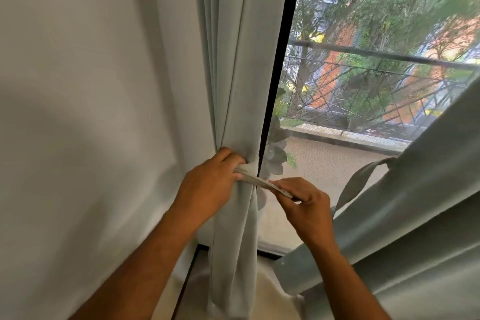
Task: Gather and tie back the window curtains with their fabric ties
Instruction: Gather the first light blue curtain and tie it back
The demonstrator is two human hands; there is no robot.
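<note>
Bunched soft and light at six o'clock, the left curtain (233, 122) is cinched by its limp fabric tie (262, 181), pinched between closed left hand (210, 184) and right hand (304, 202), best gripped near its ends.

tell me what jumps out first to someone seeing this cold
Two bare hands at centre: the left hand bunches the pale curtain against the wall, while the right hand pulls a fabric tie taut between them. At right, a second curtain billows inward with its own tie loop hanging, before a bright window.
</note>
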